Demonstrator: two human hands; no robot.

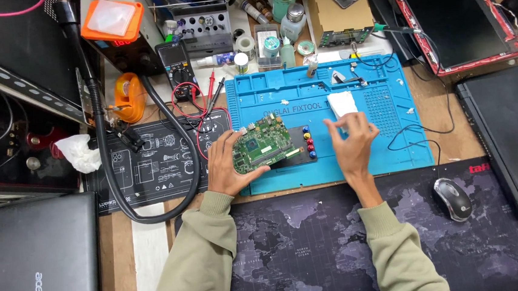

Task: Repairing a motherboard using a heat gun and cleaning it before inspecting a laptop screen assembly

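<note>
My left hand (227, 166) holds the green circuit board (262, 144) tight; my right hand (351, 140) pinches a white tissue (342, 104). Wiping looks just begun.

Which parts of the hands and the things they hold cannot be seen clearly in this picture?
- Head view: the underside of the green circuit board is hidden; the left hand covers its left edge.
- The right hand hides the lower part of the white tissue, so its grip there is unclear.
- Components on the board are too small to identify.
- The closed laptop is cut off by the bottom edge.
</note>
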